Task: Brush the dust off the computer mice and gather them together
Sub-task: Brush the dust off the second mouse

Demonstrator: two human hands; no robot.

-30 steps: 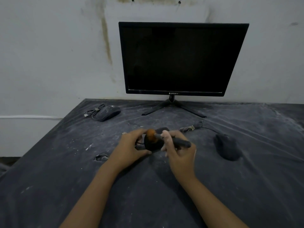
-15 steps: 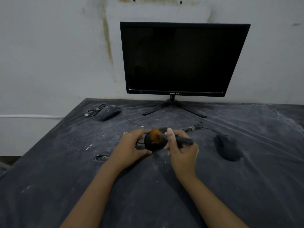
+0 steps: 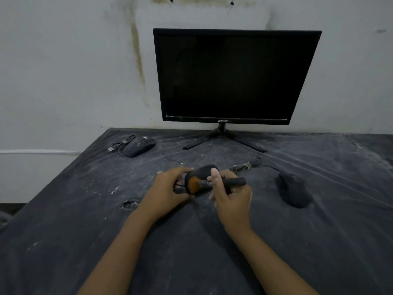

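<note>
At the middle of the dusty table my left hand (image 3: 169,189) grips a black mouse (image 3: 204,171) and holds it slightly raised. My right hand (image 3: 231,195) is closed on a dark-handled brush (image 3: 232,182), whose orange bristles lie on the near left side of that mouse. A second black mouse (image 3: 293,191) rests on the table to the right, its bundled cable running toward the centre. A third mouse (image 3: 139,145), speckled with dust, sits at the back left beside its coiled cable (image 3: 121,143).
A black monitor (image 3: 234,77) on a splayed stand is at the back against the stained wall. The table is covered with a dark dusty sheet (image 3: 191,241), which has a small tear (image 3: 130,203) to the left of my left wrist.
The brush bristles have shifted down and left across the held mouse. Both hands stay at the table's middle; the other two mice have not moved.
</note>
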